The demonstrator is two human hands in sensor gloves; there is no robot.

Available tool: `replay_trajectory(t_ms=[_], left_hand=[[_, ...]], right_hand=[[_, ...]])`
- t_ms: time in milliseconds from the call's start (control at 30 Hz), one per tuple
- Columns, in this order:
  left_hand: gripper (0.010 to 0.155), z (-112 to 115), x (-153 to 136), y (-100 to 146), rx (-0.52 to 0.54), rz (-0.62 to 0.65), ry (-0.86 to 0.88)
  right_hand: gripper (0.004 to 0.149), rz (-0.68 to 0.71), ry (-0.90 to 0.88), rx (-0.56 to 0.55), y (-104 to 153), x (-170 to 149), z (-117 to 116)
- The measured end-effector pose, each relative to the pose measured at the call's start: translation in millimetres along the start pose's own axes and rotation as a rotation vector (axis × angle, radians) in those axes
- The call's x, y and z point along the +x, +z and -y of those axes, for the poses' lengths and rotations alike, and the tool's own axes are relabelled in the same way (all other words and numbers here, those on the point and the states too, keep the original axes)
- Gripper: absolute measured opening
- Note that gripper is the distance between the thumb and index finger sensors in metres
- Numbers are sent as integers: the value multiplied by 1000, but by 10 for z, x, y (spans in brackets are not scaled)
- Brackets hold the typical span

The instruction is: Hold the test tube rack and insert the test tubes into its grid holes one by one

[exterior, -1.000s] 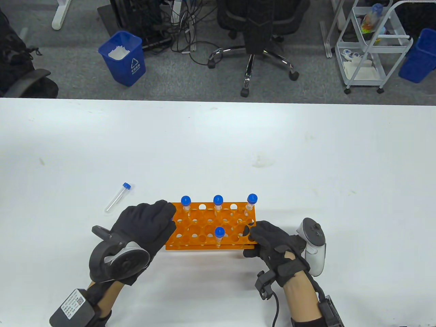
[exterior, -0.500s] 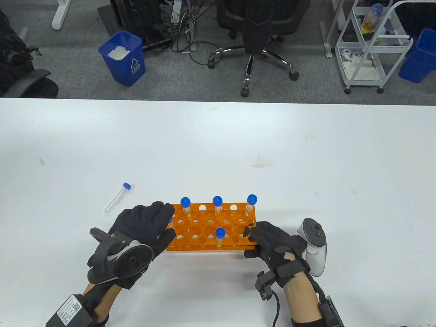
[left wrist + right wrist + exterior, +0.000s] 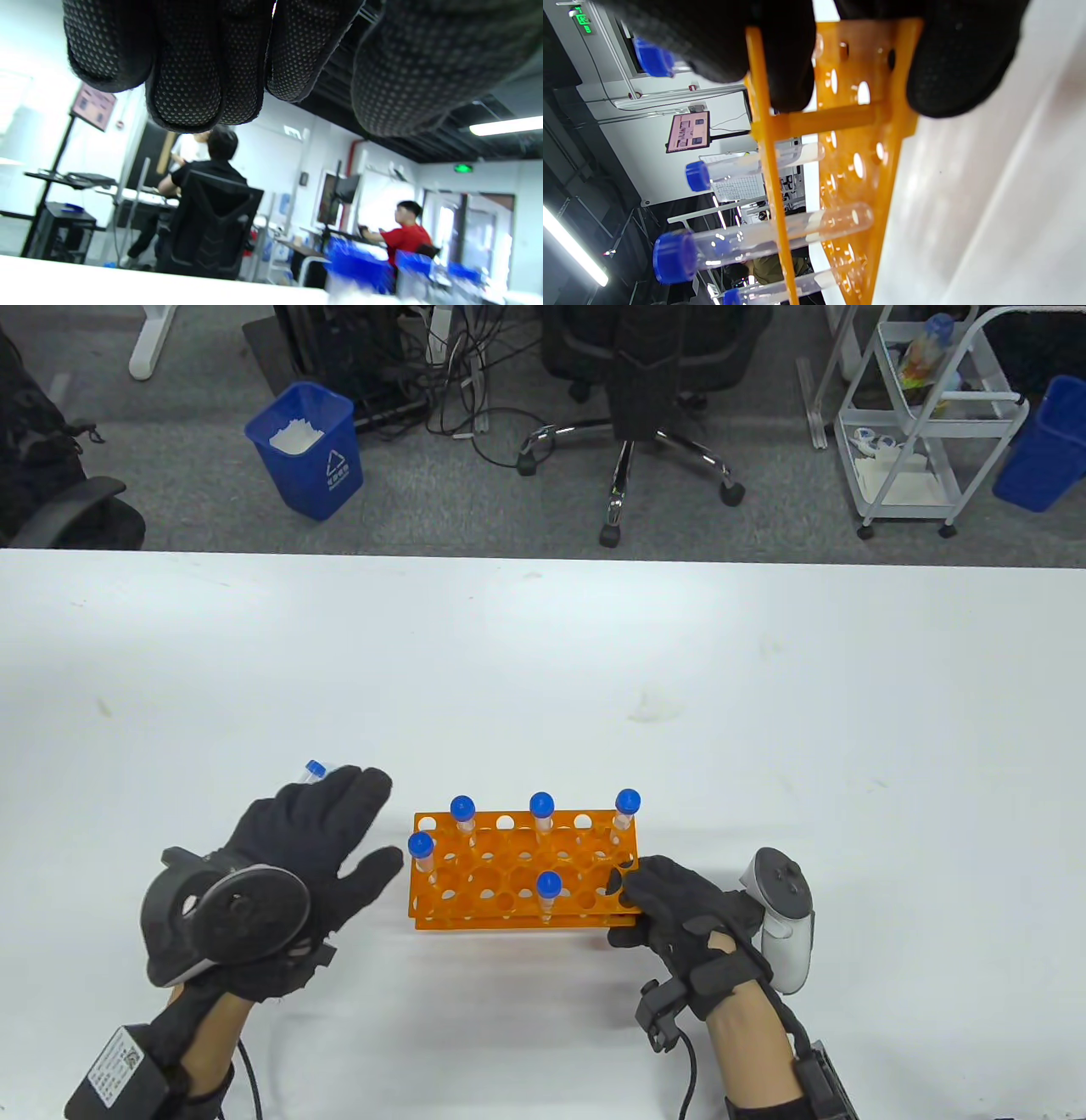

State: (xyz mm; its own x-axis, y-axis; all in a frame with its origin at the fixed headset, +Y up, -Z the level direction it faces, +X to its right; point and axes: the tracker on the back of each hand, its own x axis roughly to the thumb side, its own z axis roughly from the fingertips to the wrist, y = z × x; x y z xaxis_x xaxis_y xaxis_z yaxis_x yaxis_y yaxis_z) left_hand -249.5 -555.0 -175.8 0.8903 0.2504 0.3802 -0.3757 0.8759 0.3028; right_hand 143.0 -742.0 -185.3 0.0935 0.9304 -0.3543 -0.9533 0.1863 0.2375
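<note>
With five tubes seated in the rack [image 3: 522, 865] near the counter's [image 3: 764, 712] front edge, keep your right hand [image 3: 679, 903] clamped on its right end and lower your released left hand [image 3: 297, 848] onto the loose tube [image 3: 314, 769] beneath its fingertips.

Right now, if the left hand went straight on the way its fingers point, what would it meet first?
Most likely the loose test tube lying on the table: the left hand already covers most of it, though the hand's height above it is unclear.

Black dotted-grip gloves cover each hand; left hand [image 3: 288, 857] carries a dark tracker, right hand [image 3: 679, 916] a white one.
</note>
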Motion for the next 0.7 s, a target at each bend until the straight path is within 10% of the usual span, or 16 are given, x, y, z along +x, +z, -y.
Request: replay_trajectory(t_ms=[200,700], left_hand=[[57,96,-356,-304,18,-132,-79],[68,1565,-1276,-583,-525,-454,-400]], right_hand=[[43,4,-6,-4,4,5,17],[42,-5,7,-7,3,3,43]])
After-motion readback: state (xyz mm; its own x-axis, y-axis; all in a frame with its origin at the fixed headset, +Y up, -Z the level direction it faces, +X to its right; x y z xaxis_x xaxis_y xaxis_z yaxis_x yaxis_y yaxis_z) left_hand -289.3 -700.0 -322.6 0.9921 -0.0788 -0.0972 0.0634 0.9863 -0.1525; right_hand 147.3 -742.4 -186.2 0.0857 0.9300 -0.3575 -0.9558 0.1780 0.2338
